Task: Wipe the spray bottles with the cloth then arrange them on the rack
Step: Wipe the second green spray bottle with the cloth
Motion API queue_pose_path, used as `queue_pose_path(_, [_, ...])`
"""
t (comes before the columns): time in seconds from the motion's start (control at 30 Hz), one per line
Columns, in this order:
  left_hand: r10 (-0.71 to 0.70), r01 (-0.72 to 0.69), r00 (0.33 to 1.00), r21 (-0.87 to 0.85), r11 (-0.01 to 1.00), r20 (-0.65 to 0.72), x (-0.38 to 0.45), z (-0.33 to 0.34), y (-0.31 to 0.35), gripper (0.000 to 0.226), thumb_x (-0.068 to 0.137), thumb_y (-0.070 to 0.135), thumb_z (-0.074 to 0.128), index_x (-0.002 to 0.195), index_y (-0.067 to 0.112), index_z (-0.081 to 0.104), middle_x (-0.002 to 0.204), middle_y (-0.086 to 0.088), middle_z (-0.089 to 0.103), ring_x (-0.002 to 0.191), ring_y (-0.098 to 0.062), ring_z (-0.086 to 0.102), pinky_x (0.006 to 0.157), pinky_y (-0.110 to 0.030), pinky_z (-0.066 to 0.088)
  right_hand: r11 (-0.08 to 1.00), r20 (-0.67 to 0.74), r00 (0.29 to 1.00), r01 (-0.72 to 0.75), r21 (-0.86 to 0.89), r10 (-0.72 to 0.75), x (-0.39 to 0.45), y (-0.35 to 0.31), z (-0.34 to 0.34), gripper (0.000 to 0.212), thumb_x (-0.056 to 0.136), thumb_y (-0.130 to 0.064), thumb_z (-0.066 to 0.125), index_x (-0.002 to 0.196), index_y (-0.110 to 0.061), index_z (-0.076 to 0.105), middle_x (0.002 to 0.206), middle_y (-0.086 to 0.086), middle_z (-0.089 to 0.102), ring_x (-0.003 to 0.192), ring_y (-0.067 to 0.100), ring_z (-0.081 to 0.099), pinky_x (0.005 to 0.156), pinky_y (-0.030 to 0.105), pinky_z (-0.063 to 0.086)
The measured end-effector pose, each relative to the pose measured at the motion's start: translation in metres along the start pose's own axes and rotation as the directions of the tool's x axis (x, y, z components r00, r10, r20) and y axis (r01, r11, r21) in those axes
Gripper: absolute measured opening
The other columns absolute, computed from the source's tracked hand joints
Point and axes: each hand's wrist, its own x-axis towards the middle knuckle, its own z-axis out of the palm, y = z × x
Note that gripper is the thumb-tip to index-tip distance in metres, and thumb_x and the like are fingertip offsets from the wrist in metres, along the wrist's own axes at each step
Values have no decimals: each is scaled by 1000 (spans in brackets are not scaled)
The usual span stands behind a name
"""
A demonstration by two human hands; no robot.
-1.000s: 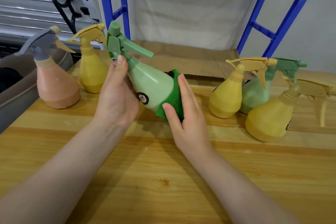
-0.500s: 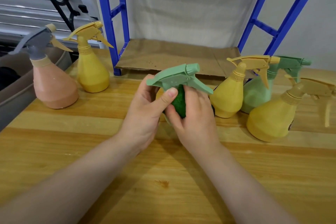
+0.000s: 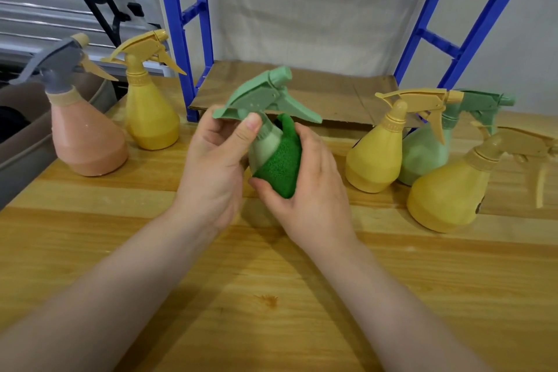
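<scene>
Left hand (image 3: 211,169) gripped the green spray bottle (image 3: 265,142) at its neck, fingers curled; right hand (image 3: 314,187) held the green cloth (image 3: 279,166) wrapped against its body, above the surface (image 3: 271,296).

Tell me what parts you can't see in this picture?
Head view only:
- Lower body of the held pale green plastic spray bottle: covered by the fuzzy dark green cloth and right hand.
- Green bottle at the back right: mostly behind two yellow bottles.
- Blue metal rack: shelves cut off by the top edge.
</scene>
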Motion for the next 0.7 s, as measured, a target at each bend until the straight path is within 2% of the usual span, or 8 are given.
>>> queue_pose_path(0.17, [-11, 10, 1000, -24, 1000, -27, 7, -7, 10, 15, 87, 23, 64, 102, 21, 60, 106, 3, 66, 105, -13, 60, 87, -42, 53, 1000, 6, 1000, 13, 12, -13, -2, -1, -1, 93, 81, -54, 69, 150, -7, 28, 151, 6, 38, 139, 19, 36, 113, 32, 35])
queue_pose_path(0.27, [-24, 22, 999, -61, 998, -33, 13, -13, 16, 14, 91, 26, 60, 104, 21, 59, 109, 3, 64, 109, -16, 56, 88, -49, 53, 999, 35, 999, 10, 35, -12, -3, -1, -2, 94, 84, -55, 66, 152, -8, 22, 154, 6, 33, 143, 18, 31, 114, 34, 36])
queue_pose_path(0.3, [-36, 33, 998, -68, 997, -43, 16, -16, 19, 18, 92, 27, 59, 109, 20, 58, 111, 3, 64, 109, -17, 55, 88, -49, 53, 998, 38, 999, 10, 58, -12, -4, 0, -2, 93, 85, -54, 66, 153, -8, 20, 155, 5, 32, 143, 17, 31, 113, 33, 36])
queue_pose_path(0.43, [-134, 125, 985, -84, 989, -112, 25, -22, 30, 66, 84, 42, 65, 140, 12, 45, 140, -10, 54, 123, -25, 52, 93, -57, 48, 981, 61, 998, -29, 193, 18, -2, 4, -1, 92, 87, -50, 66, 154, -12, 16, 156, 1, 30, 143, 12, 31, 113, 21, 33])
queue_pose_path(0.5, [-178, 167, 976, -93, 982, -122, 24, -21, 30, 74, 80, 44, 67, 143, 13, 43, 137, -7, 56, 132, -29, 49, 92, -59, 47, 969, 63, 997, -46, 243, 32, 0, 7, -1, 93, 86, -48, 69, 154, -11, 17, 155, 2, 31, 142, 9, 30, 112, 12, 25])
queue_pose_path(0.6, [-225, 213, 969, -121, 970, -98, 20, -18, 25, 69, 81, 44, 66, 141, 16, 46, 140, -8, 55, 135, -29, 46, 88, -56, 52, 955, 42, 998, -49, 294, 39, 2, 13, -2, 96, 82, -46, 73, 152, -9, 19, 151, 0, 32, 138, 2, 29, 110, 7, 20])
queue_pose_path(0.7, [-209, 203, 977, -109, 973, -39, 18, -17, 19, 53, 86, 41, 63, 131, 18, 48, 137, -13, 55, 131, -30, 50, 92, -54, 51, 928, 27, 997, -72, 367, 67, 3, 18, -4, 101, 75, -47, 77, 152, -15, 21, 143, -9, 32, 133, -5, 30, 108, 6, 23])
